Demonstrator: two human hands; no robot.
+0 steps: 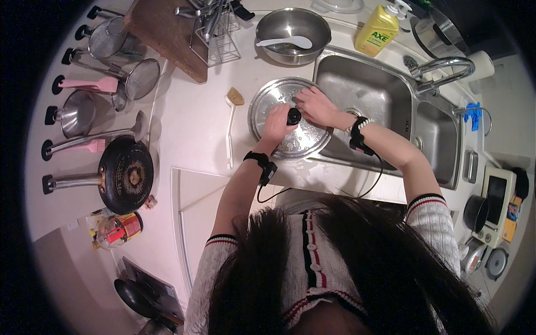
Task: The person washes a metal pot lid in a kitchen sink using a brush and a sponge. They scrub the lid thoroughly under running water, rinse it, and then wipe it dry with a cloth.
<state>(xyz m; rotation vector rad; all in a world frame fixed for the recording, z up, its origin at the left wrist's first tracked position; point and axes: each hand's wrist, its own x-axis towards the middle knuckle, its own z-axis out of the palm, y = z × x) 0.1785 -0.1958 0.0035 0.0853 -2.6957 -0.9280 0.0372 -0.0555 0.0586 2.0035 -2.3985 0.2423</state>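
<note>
A round stainless steel pot lid (268, 98), wet with drops, lies with its knob upward on the counter and overlaps the left edge of the sink. My left hand (277, 122) is closed around the lid's black knob (294, 116). Just to the right of the knob, my right hand (316, 108) rests on the lid with bent fingers. Whether anything is under those fingers is hidden. A white-handled dish brush (230, 125) with tan bristles lies on the counter to the left of the lid.
A steel bowl (272, 31) with a white spoon (297, 42) stands behind the lid. To the right is a double-basin sink (360, 79) with a chrome faucet (448, 63). A yellow detergent bottle (377, 31) stands behind it. Utensils and a frying pan (125, 176) hang at left.
</note>
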